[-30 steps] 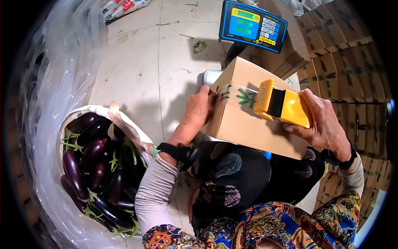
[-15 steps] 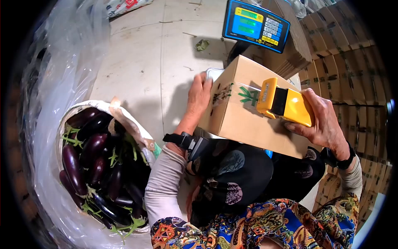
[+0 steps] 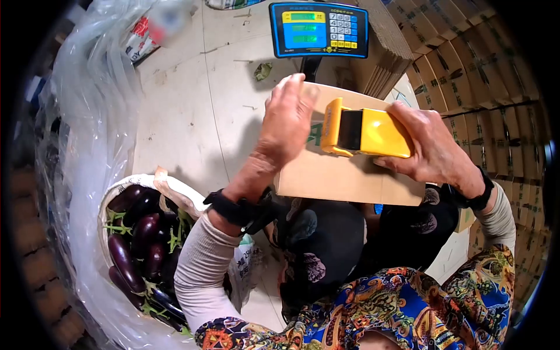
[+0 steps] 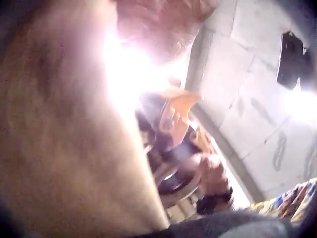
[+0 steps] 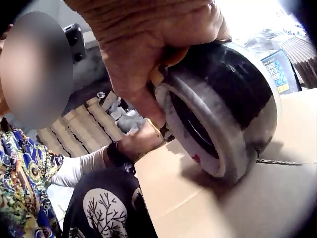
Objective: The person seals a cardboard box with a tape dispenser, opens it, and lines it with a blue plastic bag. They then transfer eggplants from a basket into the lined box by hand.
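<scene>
My right hand (image 3: 429, 143) grips a yellow tape dispenser (image 3: 385, 134) from its right end, on top of a cardboard box (image 3: 344, 178). In the right wrist view, a large roll of tape (image 5: 223, 109) stands against the box (image 5: 183, 198), with my right hand (image 5: 158, 44) around the dispenser above it. My left hand (image 3: 286, 119) lies over the box's left end, fingers extended and pointing up and away. The left wrist view is blurred and glary; a large box face (image 4: 74, 129) fills its left side.
A scale display (image 3: 319, 30) rises behind the box, beside flattened cardboard (image 3: 382, 52). Stacked boxes (image 3: 496, 76) line the right. At left stand a sack (image 3: 181, 195) of eggplants (image 3: 125, 262) and plastic sheeting (image 3: 87, 146). A leaf (image 3: 263, 71) lies on the floor.
My left hand has moved from the box's left side up over its top left end. The box and dispenser appear further left in view and turned slightly; my right hand keeps its grip.
</scene>
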Demonstrator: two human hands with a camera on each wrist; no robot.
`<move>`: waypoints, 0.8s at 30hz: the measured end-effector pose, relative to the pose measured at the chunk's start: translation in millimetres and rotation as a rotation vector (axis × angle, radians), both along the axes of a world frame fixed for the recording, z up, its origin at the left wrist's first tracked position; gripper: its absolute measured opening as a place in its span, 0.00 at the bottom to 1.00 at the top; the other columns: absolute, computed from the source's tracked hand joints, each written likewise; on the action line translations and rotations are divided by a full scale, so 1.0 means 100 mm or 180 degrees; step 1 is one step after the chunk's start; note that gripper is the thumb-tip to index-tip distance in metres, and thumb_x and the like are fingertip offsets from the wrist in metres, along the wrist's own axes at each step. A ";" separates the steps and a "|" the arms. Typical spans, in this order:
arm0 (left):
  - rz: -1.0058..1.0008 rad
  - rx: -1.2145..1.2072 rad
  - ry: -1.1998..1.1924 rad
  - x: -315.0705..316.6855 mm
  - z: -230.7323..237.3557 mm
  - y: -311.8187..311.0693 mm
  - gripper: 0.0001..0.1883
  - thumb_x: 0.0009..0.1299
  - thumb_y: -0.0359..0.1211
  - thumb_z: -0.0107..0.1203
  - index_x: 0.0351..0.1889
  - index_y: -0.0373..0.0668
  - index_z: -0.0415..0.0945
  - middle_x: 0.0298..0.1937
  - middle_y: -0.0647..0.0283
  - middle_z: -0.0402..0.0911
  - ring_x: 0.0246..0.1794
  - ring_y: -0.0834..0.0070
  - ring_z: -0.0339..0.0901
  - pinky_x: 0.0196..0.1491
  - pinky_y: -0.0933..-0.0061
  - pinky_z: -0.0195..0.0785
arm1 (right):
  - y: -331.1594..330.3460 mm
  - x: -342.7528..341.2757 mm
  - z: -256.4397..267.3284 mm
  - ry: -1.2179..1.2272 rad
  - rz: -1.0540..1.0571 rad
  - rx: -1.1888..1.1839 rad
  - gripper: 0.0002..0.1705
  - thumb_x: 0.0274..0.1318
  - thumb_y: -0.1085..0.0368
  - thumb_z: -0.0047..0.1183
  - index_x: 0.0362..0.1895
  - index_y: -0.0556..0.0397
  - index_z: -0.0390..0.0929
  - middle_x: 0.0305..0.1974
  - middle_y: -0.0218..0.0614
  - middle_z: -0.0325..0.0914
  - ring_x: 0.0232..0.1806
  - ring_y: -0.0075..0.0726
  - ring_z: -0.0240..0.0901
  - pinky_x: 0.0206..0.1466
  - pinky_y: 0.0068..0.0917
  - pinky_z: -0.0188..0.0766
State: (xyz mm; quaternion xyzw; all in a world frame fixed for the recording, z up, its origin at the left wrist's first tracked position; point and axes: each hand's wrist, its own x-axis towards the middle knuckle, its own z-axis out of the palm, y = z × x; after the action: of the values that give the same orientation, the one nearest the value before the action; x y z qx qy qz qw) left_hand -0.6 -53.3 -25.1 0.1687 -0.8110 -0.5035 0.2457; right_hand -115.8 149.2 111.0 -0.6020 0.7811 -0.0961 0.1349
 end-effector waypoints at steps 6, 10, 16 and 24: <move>-0.0258 -0.1422 -0.1155 -0.07 0.18 0.07 0.26 0.76 0.44 0.44 0.67 0.41 0.58 0.64 0.42 0.64 0.61 0.45 0.67 0.62 0.51 0.63 | -0.03 -0.06 0.02 0.0071 0.0078 -0.0045 0.28 0.43 0.52 0.64 0.39 0.57 0.66 0.25 0.50 0.74 0.28 0.56 0.75 0.33 0.41 0.71; -0.0058 -0.1265 -0.1746 -0.08 0.24 0.10 0.27 0.76 0.47 0.40 0.69 0.46 0.54 0.64 0.47 0.66 0.57 0.44 0.72 0.59 0.51 0.67 | 0.09 -0.12 0.07 0.0037 0.0374 -0.0325 0.24 0.46 0.55 0.62 0.37 0.59 0.66 0.25 0.52 0.75 0.27 0.59 0.75 0.31 0.42 0.72; -0.0361 -0.2653 -0.0990 -0.07 -0.15 -0.14 0.22 0.76 0.44 0.40 0.65 0.49 0.63 0.63 0.50 0.67 0.56 0.47 0.71 0.57 0.51 0.67 | 0.76 -0.30 0.09 0.0169 0.0029 -0.0191 0.25 0.44 0.57 0.64 0.40 0.56 0.66 0.28 0.49 0.76 0.33 0.57 0.77 0.35 0.42 0.73; 0.0030 -0.1521 -0.1397 -0.05 0.10 0.07 0.25 0.76 0.46 0.39 0.67 0.46 0.60 0.51 0.44 0.77 0.50 0.46 0.76 0.51 0.53 0.67 | 1.87 -0.68 -0.25 -0.0277 -0.0518 -0.0377 0.27 0.44 0.51 0.66 0.42 0.51 0.67 0.29 0.44 0.74 0.32 0.54 0.76 0.36 0.39 0.72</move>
State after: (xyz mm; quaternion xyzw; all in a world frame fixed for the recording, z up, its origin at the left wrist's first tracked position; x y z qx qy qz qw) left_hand -5.3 -46.2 -15.0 0.2145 -0.9391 -0.2493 0.0999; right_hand -183.4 336.1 86.5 -0.5388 0.8137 -0.1789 0.1246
